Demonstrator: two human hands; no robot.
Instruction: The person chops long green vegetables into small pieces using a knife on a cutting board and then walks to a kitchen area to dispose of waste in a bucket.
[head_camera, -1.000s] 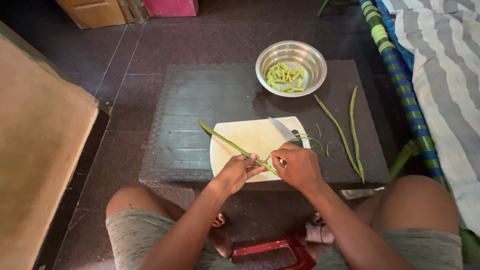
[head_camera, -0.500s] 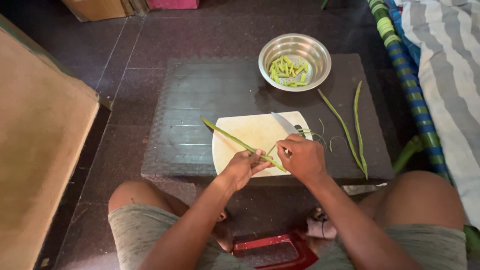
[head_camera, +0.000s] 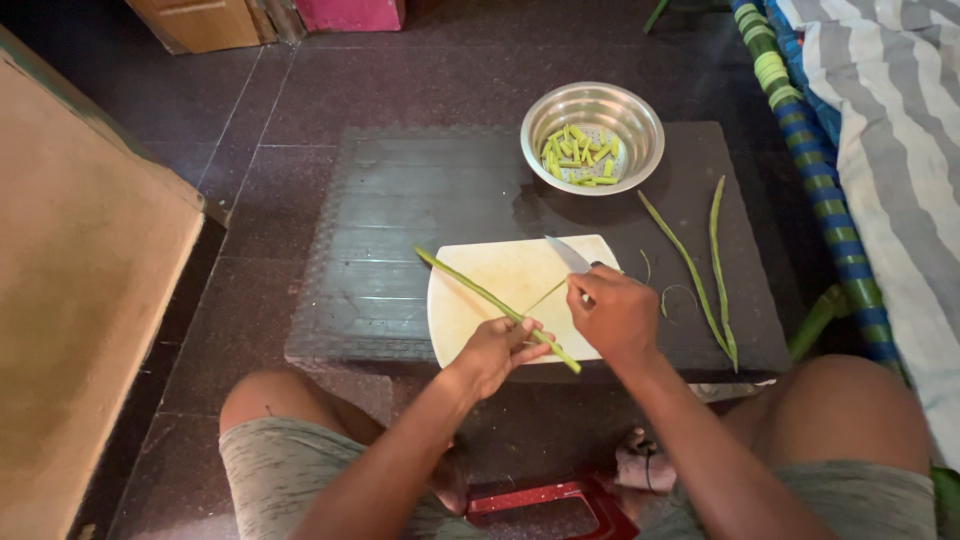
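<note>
Head cam | L hand (head_camera: 497, 348) fingers pinch long bean (head_camera: 470, 288) | R hand (head_camera: 612, 312) fingers grip knife (head_camera: 568, 255), peeling strip

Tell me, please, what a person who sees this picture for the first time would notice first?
The eye goes first to the two hands over the white cutting board in the middle: the left hand holds a long green pod, and the right hand grips a knife and pulls a thin strip from it. Behind the board stands a shiny steel bowl with cut green pieces, and two more whole pods lie to the right on the dark low table.
</note>
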